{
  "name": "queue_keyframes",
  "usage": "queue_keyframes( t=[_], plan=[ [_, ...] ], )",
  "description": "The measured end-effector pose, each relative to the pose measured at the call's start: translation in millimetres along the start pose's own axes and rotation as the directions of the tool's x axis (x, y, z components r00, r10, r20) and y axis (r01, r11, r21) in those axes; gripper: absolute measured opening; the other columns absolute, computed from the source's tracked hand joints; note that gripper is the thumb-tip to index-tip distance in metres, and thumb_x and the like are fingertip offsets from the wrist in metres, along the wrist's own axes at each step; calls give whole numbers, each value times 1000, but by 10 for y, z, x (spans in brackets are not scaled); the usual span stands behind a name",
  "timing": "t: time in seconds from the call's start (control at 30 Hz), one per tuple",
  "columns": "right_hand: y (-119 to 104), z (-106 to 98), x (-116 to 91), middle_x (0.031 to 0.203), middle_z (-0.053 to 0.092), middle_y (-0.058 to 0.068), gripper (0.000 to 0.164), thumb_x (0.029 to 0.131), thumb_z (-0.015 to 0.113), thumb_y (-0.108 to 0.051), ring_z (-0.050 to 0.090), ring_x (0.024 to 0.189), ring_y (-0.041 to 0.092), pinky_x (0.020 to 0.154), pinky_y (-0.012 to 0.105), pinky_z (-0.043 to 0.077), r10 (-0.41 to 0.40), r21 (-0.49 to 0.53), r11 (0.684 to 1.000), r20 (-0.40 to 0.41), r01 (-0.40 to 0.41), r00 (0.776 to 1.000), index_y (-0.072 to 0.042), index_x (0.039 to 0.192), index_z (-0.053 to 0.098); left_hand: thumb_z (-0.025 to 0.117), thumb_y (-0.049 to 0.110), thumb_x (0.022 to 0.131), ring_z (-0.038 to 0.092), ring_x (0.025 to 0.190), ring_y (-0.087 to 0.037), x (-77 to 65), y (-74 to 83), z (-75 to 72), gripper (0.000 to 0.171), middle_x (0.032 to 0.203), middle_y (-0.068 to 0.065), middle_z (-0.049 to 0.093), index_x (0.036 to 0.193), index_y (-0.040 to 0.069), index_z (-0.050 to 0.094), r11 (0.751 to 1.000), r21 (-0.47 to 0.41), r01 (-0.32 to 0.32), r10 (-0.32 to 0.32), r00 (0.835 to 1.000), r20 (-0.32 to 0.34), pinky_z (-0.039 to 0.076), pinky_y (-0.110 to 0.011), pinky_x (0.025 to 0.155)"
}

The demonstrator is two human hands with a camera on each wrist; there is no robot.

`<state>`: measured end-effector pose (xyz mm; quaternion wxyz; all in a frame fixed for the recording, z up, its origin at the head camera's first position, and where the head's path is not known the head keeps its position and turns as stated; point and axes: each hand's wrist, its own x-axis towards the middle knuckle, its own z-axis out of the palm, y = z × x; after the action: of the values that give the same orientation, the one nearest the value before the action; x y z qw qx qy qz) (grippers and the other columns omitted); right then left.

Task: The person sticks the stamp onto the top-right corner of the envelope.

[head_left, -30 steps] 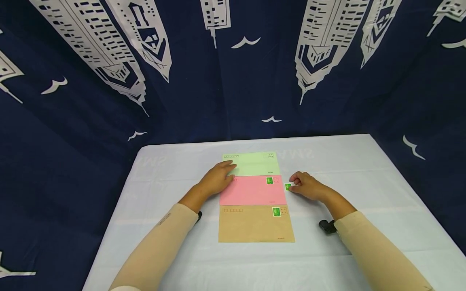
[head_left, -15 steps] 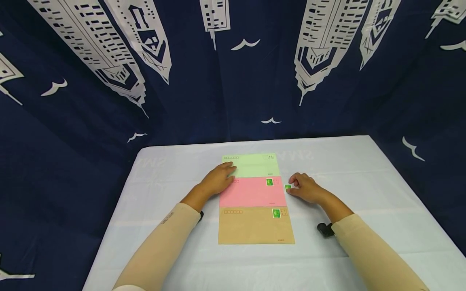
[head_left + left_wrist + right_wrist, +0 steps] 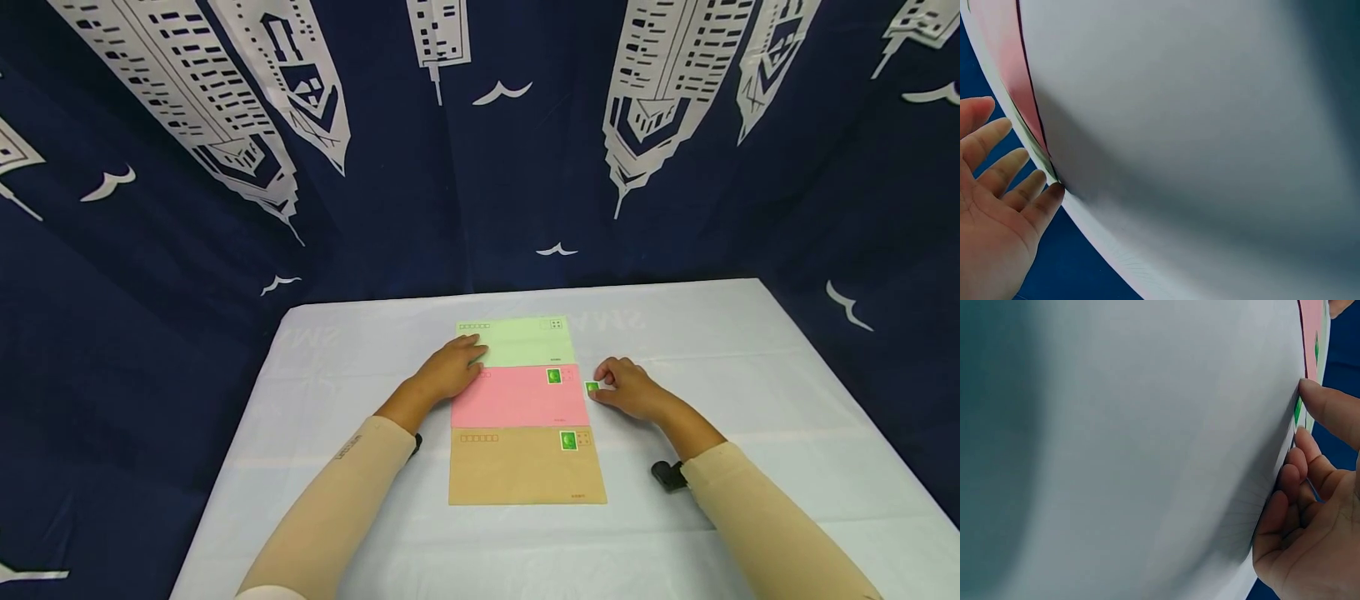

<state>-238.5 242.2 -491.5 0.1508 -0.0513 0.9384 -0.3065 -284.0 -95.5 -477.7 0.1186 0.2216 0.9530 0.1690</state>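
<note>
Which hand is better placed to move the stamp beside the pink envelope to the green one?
Probably the right hand: its fingertips are at that stamp. The left hand is farther off, over the left side of the green envelope.

Left hand (image 3: 448, 368) lies spread; right hand (image 3: 633, 390) curls.

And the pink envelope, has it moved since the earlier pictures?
No. In the head view, the pink envelope shows no clear shift in any direction against the far edge of the white table.
</note>
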Motion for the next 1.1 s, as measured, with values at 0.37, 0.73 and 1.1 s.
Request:
queue_keyframes(
  t=[0.37, 0.73, 1.1],
  plan=[
    [-40, -22, -12, 103, 50, 12, 28, 91, 74, -20, 47, 98, 26, 82, 35, 41, 17, 58, 998, 2, -17, 1000, -3, 107, 57, 47, 21, 106, 28, 155, -26, 18, -1, 14, 46, 165, -7, 35, 152, 15, 49, 999, 34, 13, -14, 1000, 19, 24, -40, 128],
    [-66, 0, -2, 98, 54, 11, 30, 87, 77, -13, 51, 90, 22, 76, 29, 43, 39, 165, 986, 0, -38, 999, -1, 103, 56, 45, 19, 106, 30, 155, -24, 39, 8, 1, 46, 164, -5, 36, 152, 18, 48, 998, 57, 22, -24, 999, 34, 25, -39, 128],
    [-57, 4, 0, 94, 52, 8, 28, 87, 74, -8, 50, 87, 21, 75, 29, 44, 64, 233, 971, -12, -59, 998, -1, 106, 55, 46, 21, 106, 27, 156, -24, 45, 41, -33, 47, 165, -4, 35, 153, 20, 47, 998, 35, 56, -58, 997, 56, 23, -40, 129]
  ],
)
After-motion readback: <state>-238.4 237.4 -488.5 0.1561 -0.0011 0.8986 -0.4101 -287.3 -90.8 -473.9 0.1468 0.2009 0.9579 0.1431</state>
